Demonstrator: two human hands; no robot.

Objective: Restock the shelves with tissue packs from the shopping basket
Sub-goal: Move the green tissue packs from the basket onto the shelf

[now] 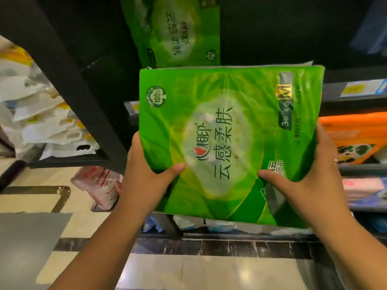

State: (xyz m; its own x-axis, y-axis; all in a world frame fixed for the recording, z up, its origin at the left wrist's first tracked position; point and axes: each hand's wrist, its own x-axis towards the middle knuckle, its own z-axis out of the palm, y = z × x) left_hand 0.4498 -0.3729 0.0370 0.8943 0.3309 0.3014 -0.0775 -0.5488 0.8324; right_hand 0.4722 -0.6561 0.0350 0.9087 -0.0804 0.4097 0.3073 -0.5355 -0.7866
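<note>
A big green tissue pack [226, 130] fills the middle of the view, held flat in front of the dark shelf unit. My left hand [144, 176] grips its left edge, thumb on the top face and fingers underneath. My right hand [303, 176] grips the right edge the same way. A second green tissue pack [180, 32] of the same brand lies on the shelf above and behind it. The shopping basket is out of view.
A black shelf post [69, 80] slants down on the left, with white and yellow packs [41, 114] beyond it. An orange pack [356, 135] sits on a shelf at right, pink and blue packs [364, 191] below. A pink pack [100, 185] lies low on the left.
</note>
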